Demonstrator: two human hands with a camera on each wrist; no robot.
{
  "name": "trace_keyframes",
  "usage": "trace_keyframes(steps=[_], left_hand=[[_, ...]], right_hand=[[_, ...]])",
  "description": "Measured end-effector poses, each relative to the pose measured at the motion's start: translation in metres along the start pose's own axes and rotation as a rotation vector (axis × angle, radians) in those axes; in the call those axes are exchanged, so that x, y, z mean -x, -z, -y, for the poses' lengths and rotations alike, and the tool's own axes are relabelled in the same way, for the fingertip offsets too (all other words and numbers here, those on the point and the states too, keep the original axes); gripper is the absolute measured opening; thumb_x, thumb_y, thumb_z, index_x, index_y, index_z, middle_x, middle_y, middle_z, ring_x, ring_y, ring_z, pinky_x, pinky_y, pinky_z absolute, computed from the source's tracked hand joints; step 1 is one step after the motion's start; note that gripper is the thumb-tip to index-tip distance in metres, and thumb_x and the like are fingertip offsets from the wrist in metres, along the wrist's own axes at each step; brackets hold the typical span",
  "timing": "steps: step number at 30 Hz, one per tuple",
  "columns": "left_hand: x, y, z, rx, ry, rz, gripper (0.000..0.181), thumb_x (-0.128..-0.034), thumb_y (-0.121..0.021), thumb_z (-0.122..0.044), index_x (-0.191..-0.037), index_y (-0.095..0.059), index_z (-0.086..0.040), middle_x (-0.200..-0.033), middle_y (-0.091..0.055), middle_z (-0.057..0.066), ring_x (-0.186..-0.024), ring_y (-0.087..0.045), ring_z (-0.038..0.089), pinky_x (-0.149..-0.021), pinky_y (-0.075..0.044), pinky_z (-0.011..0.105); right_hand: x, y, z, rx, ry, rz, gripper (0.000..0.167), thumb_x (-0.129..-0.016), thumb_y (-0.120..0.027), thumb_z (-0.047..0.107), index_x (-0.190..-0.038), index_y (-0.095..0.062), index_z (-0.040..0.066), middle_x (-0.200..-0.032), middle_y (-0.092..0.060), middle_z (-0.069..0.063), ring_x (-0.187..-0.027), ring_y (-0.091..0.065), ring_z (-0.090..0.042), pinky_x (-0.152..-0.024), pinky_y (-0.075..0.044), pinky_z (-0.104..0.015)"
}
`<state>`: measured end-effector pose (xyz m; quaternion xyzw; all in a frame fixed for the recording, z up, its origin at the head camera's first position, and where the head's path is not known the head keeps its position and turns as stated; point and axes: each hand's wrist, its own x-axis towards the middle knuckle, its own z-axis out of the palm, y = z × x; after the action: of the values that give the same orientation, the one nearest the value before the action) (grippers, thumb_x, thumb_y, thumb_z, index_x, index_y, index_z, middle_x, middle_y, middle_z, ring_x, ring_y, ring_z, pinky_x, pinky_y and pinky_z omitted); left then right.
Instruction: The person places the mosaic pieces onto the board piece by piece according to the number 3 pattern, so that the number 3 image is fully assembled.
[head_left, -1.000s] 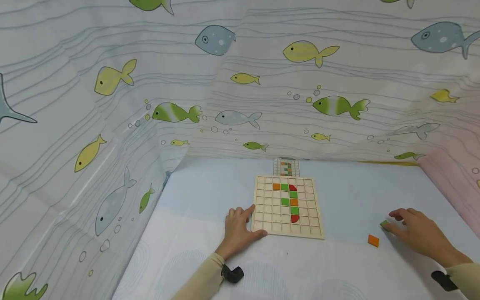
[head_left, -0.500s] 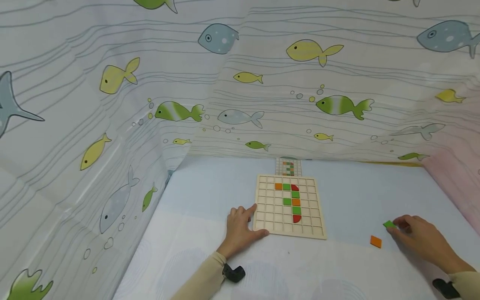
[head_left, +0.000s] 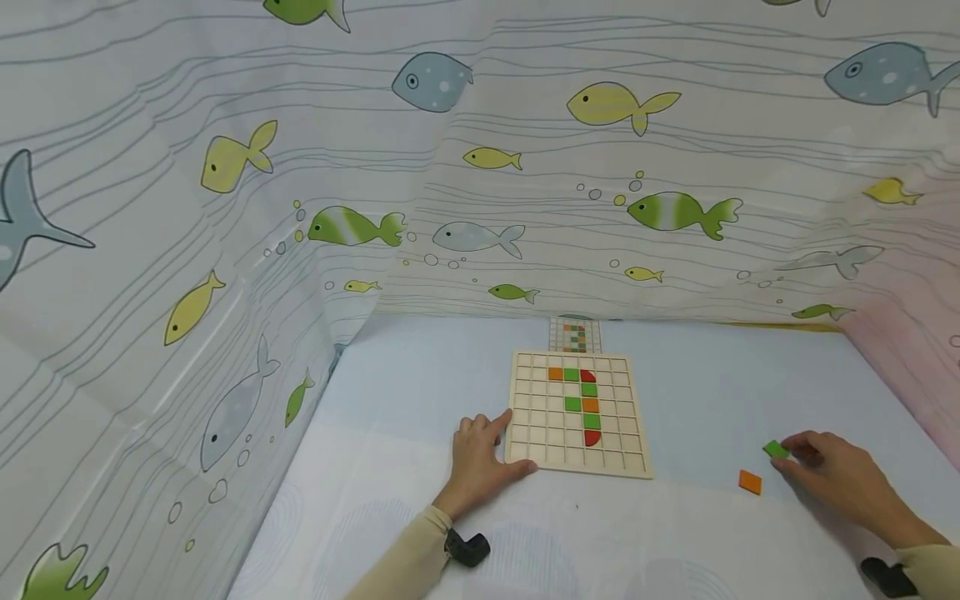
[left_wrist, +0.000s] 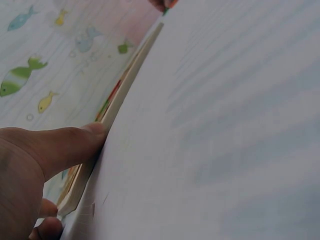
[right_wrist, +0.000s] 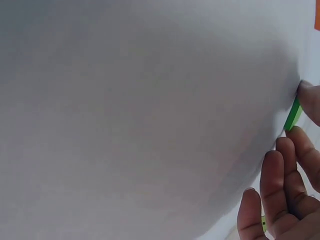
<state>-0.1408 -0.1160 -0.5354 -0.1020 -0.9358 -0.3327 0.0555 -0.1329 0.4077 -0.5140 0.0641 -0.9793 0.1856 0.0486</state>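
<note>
A square wooden grid board (head_left: 540, 435) lies mid-table, with several green, orange and red tiles in its cells. The red ones have a rounded side. My left hand (head_left: 477, 467) is at the board's near left corner: the straight thumb touches the front edge, the index finger the left edge. In the left wrist view the thumb (left_wrist: 70, 147) lies against the board's rim (left_wrist: 132, 75). Well to the right, my right hand (head_left: 843, 479) pinches a green square tile (head_left: 776, 450) between thumb and index finger, low at the tabletop. In the right wrist view its other fingers (right_wrist: 272, 175) are loosely bent.
One loose orange tile (head_left: 750, 482) lies just left of the right hand. A card (head_left: 575, 335) printed with a grid and coloured pattern sits behind the board. Fish-printed curtains (head_left: 465, 192) enclose the white table (head_left: 405, 392) at the back and sides.
The right hand has drawn slightly back toward the person, and more of the green tile shows at its fingertips. The left hand and the board stay in place; the view shifts slightly.
</note>
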Motion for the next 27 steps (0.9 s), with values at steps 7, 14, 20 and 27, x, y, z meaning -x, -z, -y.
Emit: trace_keyframes(steps=[7, 14, 20, 27], left_hand=[[-0.001, 0.001, 0.000, 0.011, 0.002, 0.004, 0.093, -0.0733, -0.092, -0.052, -0.149, -0.062, -0.008, -0.086, -0.042, -0.006, -0.085, -0.028, 0.013, -0.080, -0.023, 0.032], [-0.001, 0.002, -0.001, 0.021, 0.006, 0.017, 0.092, -0.0736, -0.093, -0.049, -0.149, -0.062, -0.007, -0.086, -0.044, -0.004, -0.084, -0.028, 0.013, -0.079, -0.023, 0.032], [-0.002, 0.000, 0.001, 0.026, -0.005, 0.014, 0.092, -0.0736, -0.093, -0.049, -0.149, -0.061, -0.006, -0.086, -0.045, -0.003, -0.084, -0.028, 0.013, -0.078, -0.022, 0.031], [-0.002, -0.001, 0.004, 0.010, -0.025, 0.006, 0.092, -0.0736, -0.093, -0.050, -0.149, -0.061, -0.007, -0.086, -0.047, -0.002, -0.083, -0.027, 0.012, -0.077, -0.022, 0.030]], right_hand=[[-0.003, -0.002, 0.000, -0.006, 0.001, 0.024, 0.032, -0.089, -0.085, 0.016, -0.107, -0.071, -0.007, -0.095, -0.073, -0.017, -0.088, -0.070, -0.037, -0.069, -0.055, -0.037], [-0.004, -0.003, 0.003, -0.025, -0.028, 0.079, 0.033, -0.093, -0.079, 0.009, -0.111, -0.066, -0.016, -0.096, -0.070, -0.022, -0.088, -0.069, -0.040, -0.074, -0.058, -0.054], [-0.004, -0.006, 0.002, -0.004, 0.020, 0.045, 0.029, -0.093, -0.078, 0.005, -0.109, -0.066, -0.017, -0.090, -0.069, -0.018, -0.081, -0.066, -0.030, -0.064, -0.052, -0.035], [0.002, -0.014, 0.004, 0.090, 0.107, -0.036, 0.024, -0.090, -0.079, -0.001, -0.105, -0.065, -0.013, -0.088, -0.064, -0.013, -0.079, -0.062, -0.027, -0.063, -0.051, -0.034]])
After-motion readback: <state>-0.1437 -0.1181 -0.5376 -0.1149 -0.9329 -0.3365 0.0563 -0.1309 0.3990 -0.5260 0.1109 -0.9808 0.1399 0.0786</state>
